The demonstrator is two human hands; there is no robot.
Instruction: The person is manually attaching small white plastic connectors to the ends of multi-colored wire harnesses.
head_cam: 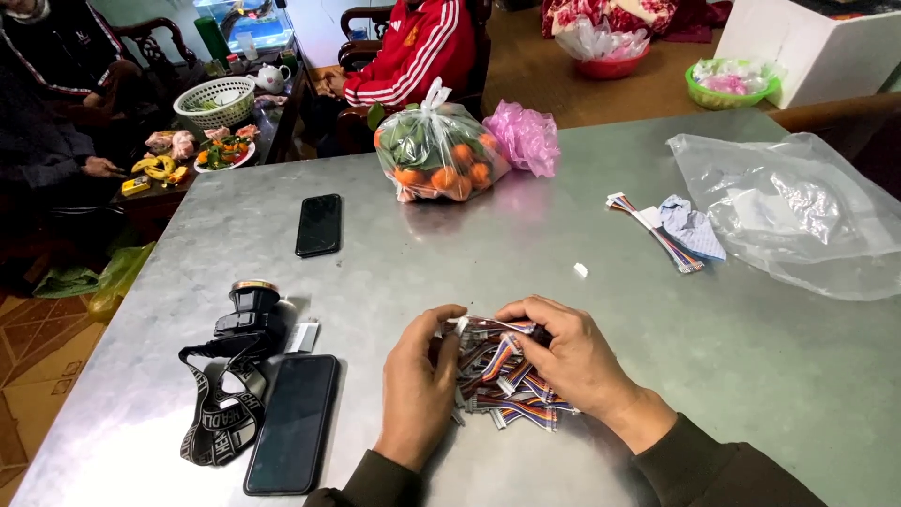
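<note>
ribbon cables (511,380), a loose pile of short multicoloured ones with white connectors, lie on the grey metal bench (713,376) right in front of me, between my two hands. my left hand (420,380) rests on the left side of the pile with its fingers (449,319) curled over the top edge, touching the cables. my right hand (574,355) covers the right side, fingers (521,310) bent and pinching what looks like a single cable at the top of the pile, though i cannot tell for sure from this angle.

just left of my left hand a dark phone (293,422) lies face up, and beside it a black headlamp (246,314) with its strap (221,418) trailing toward me. a second phone (319,224) lies farther out. past it a clear bag of oranges (437,155) sits next to a crumpled pink bag (526,137). to the right, well apart from the pile, lie another bundle of cables (657,230) and a large clear plastic bag (798,211). a person in a red jacket (413,52) sits beyond the bench.
</note>
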